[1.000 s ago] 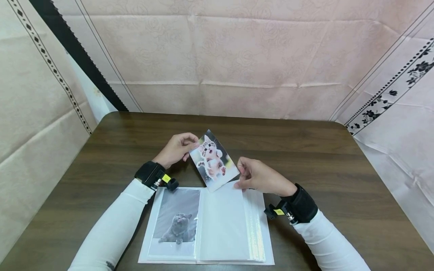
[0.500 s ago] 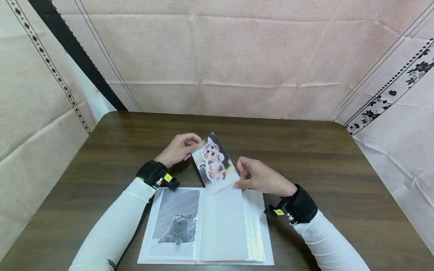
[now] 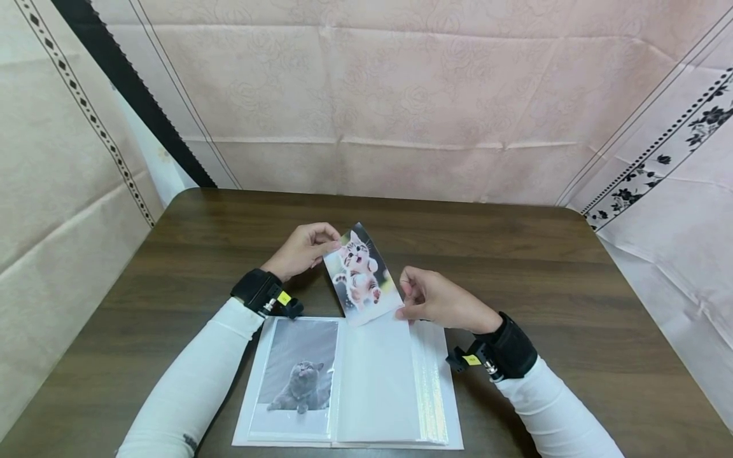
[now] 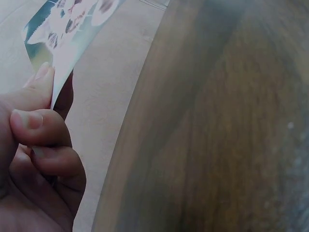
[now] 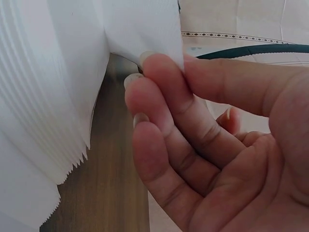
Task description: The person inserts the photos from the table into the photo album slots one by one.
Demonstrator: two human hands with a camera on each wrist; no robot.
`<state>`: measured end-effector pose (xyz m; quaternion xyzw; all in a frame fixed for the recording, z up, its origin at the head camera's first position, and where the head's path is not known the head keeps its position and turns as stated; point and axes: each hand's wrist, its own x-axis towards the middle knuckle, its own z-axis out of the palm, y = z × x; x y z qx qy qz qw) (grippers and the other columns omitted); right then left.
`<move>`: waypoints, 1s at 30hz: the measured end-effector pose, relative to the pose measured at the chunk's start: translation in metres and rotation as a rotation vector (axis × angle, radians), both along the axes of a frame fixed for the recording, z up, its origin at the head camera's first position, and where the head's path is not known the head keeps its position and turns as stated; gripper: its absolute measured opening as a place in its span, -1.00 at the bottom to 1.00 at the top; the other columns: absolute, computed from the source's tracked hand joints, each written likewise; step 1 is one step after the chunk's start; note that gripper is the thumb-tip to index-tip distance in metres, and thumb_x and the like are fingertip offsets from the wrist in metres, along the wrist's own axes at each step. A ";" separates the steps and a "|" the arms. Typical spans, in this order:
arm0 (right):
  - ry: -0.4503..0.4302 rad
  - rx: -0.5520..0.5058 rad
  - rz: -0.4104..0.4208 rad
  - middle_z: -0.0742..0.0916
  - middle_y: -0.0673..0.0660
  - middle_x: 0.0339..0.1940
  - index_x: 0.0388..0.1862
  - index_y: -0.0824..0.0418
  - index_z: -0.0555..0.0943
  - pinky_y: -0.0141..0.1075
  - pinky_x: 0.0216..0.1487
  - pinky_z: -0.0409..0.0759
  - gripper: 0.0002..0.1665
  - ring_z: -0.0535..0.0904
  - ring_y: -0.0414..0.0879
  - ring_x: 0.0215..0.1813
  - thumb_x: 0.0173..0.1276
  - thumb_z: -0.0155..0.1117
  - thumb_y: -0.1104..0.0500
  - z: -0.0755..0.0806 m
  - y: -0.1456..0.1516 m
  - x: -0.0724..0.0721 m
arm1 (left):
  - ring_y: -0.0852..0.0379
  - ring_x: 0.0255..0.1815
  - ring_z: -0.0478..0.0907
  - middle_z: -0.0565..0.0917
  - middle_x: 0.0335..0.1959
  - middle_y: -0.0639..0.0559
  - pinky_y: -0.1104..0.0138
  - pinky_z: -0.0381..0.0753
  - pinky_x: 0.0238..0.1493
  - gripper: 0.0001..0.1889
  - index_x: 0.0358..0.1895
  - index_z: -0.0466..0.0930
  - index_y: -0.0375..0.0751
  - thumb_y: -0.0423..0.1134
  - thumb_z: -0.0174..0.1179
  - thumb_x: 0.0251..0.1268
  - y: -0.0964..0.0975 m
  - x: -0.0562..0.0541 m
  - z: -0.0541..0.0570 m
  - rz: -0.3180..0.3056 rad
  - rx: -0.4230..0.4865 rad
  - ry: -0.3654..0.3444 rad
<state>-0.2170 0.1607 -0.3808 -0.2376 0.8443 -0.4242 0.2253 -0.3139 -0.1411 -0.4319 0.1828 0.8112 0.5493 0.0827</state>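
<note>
A kitten photo is tilted above the top edge of an open photo album. Its lower end meets the top of the blank right-hand page; whether it is inside the pocket I cannot tell. My left hand pinches the photo's upper left edge between thumb and fingers, and the left wrist view shows the photo bending a little there. With thumb and forefinger my right hand pinches the white page at its top edge, close to the photo's lower right corner.
A grey cat picture sits in the album's left page. Further album leaves fan out in the right wrist view. The brown wooden table reaches back to a pale patterned cloth. Black camera straps circle both wrists.
Over the past second the left hand has shifted the kitten photo slightly to the right and down, towards the page top. The right hand and the album stay nearly still.
</note>
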 end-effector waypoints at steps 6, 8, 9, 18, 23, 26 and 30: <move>0.018 -0.003 0.007 0.71 0.09 -0.48 -0.25 0.24 0.33 -0.39 -0.47 0.39 -0.59 0.65 0.03 -0.40 0.27 0.46 0.32 0.001 0.000 0.001 | 0.12 -0.59 0.37 0.67 -0.32 -0.04 0.40 0.38 -0.54 -0.91 -0.08 0.65 -0.14 -0.26 0.20 0.48 0.005 0.000 0.000 -0.045 -0.003 0.030; 0.021 -0.004 0.008 0.70 0.08 -0.50 -0.25 0.24 0.33 -0.39 -0.46 0.40 -0.59 0.65 0.03 -0.40 0.26 0.46 0.33 0.001 0.000 0.001 | 0.11 -0.59 0.37 0.67 -0.32 -0.04 0.39 0.38 -0.54 -0.92 -0.09 0.65 -0.13 -0.27 0.20 0.48 0.006 0.000 0.000 -0.057 -0.011 0.038; 0.021 -0.003 0.008 0.70 0.08 -0.50 -0.25 0.24 0.33 -0.39 -0.46 0.40 -0.59 0.65 0.03 -0.40 0.26 0.46 0.34 0.001 0.000 0.001 | 0.12 -0.59 0.37 0.68 -0.32 -0.03 0.39 0.38 -0.54 -0.92 -0.10 0.65 -0.12 -0.26 0.21 0.48 0.006 0.000 0.000 -0.057 -0.013 0.038; 0.014 0.004 0.010 0.67 0.05 -0.47 -0.26 0.23 0.36 -0.40 -0.48 0.31 -0.64 0.61 0.03 -0.39 0.30 0.43 0.33 0.000 -0.001 0.000 | 0.06 -0.50 0.45 0.65 -0.24 -0.06 0.39 0.47 -0.46 -0.80 0.09 0.66 -0.06 -0.24 0.15 0.52 0.009 0.009 0.005 -0.030 -0.056 0.002; 0.020 0.008 0.013 0.68 0.08 -0.42 -0.26 0.23 0.37 -0.40 -0.48 0.33 -0.65 0.62 0.02 -0.38 0.30 0.44 0.32 -0.001 0.000 0.000 | 0.03 -0.43 0.51 0.62 -0.27 -0.08 0.36 0.54 -0.37 -0.66 0.28 0.56 0.00 -0.34 0.06 0.56 0.005 0.018 0.003 -0.073 -0.084 0.003; 0.021 0.012 0.016 0.66 0.07 -0.43 -0.25 0.23 0.38 -0.40 -0.48 0.33 -0.67 0.62 0.02 -0.37 0.31 0.43 0.32 -0.001 0.000 0.000 | 0.04 -0.47 0.52 0.60 -0.30 -0.10 0.34 0.56 -0.40 -0.64 0.33 0.52 -0.02 -0.33 0.03 0.59 0.002 0.021 0.001 -0.096 -0.066 -0.020; 0.016 0.012 0.023 0.64 0.06 -0.44 -0.25 0.22 0.39 -0.40 -0.46 0.34 -0.69 0.61 0.02 -0.37 0.33 0.41 0.31 -0.003 0.000 0.000 | 0.03 -0.51 0.53 0.63 -0.24 -0.12 0.30 0.61 -0.41 -0.65 0.34 0.52 -0.05 -0.29 0.01 0.60 0.001 0.024 -0.002 -0.124 -0.033 -0.050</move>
